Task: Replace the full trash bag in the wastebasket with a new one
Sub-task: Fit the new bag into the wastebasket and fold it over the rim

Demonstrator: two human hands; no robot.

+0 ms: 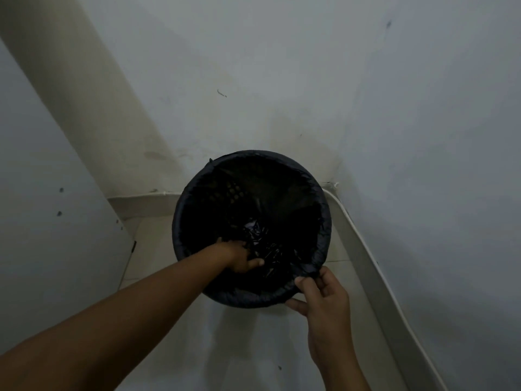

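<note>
A round black wastebasket with a mesh wall stands on the floor in a corner. A black trash bag lines it, folded over the rim and crumpled at the bottom. My left hand reaches down inside the basket, its fingers pushed into the crumpled plastic; whether they grip it is hidden. My right hand is at the near right rim, thumb and fingers pinching the bag's folded edge there.
White walls meet in a corner right behind the basket. A pale skirting board with a white cable runs along the right wall. A white panel stands at the left. Pale floor tiles lie in front.
</note>
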